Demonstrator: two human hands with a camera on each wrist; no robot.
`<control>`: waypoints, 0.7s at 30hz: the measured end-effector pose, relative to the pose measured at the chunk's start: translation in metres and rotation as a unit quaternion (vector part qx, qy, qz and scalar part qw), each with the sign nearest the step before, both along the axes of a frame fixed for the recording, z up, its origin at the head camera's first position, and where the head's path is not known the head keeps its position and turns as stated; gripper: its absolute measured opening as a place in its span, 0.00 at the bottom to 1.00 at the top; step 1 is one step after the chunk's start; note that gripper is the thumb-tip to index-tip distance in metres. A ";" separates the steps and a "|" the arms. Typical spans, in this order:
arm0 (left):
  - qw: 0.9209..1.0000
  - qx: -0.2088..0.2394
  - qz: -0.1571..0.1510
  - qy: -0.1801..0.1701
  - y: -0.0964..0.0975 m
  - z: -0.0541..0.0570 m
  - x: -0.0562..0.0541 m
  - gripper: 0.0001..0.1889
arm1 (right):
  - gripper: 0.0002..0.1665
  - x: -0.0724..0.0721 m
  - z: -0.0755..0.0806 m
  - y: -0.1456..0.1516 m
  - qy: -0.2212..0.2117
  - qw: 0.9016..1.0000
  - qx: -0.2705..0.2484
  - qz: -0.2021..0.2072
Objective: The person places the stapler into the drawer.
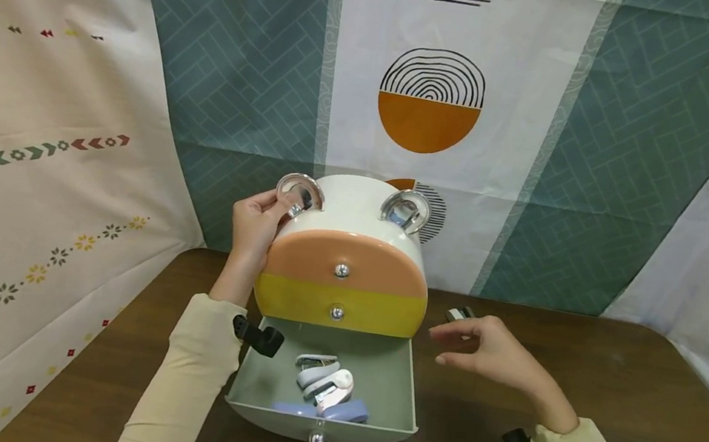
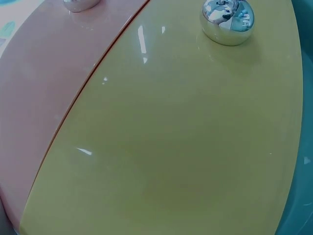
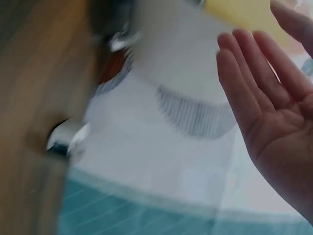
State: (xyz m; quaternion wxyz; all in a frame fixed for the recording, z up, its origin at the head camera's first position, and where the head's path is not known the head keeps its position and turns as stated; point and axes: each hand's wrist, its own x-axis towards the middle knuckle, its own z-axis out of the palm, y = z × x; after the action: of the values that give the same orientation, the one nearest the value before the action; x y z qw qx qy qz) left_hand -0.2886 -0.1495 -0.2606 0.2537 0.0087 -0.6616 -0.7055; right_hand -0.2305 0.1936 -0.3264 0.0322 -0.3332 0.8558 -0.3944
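A small drawer cabinet with a white rounded top stands on the table, a silver ring at each side of its top. My left hand grips the left silver ring. Below the orange drawer and yellow drawer, the grey-green bottom drawer is pulled out. Several small staplers, whitish and lavender, lie in it. To the right of the cabinet, my right hand is in the air with fingers extended, holding nothing. Just beyond it lies a small white-and-black object, partly hidden.
The dark wooden table extends to both sides of the cabinet. A patterned cloth hangs behind it. Round silver knobs stick out from the drawer fronts. The yellow front fills most of the left wrist view.
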 end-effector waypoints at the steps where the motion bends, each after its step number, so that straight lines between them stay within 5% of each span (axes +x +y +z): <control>1: 1.000 -0.001 0.001 0.000 0.000 0.000 0.000 0.17 | 0.21 -0.004 -0.002 0.005 -0.002 1.000 -0.008 -0.019; 8: 1.000 -0.002 0.003 0.002 0.000 0.001 0.000 0.17 | 0.26 -0.032 -0.017 0.032 -0.026 0.989 -0.052 -0.135; 21: 1.000 0.001 0.005 -0.001 0.000 -0.001 -0.002 0.17 | 0.34 -0.071 -0.047 0.045 -0.056 0.971 0.030 -0.229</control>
State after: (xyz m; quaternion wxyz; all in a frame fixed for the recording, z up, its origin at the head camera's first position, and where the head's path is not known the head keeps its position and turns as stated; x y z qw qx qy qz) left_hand -0.2905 -0.1495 -0.2611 0.2564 0.0125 -0.6611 -0.7050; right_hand -0.3011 0.2391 -0.3736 -0.0010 -0.1045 0.9176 -0.3836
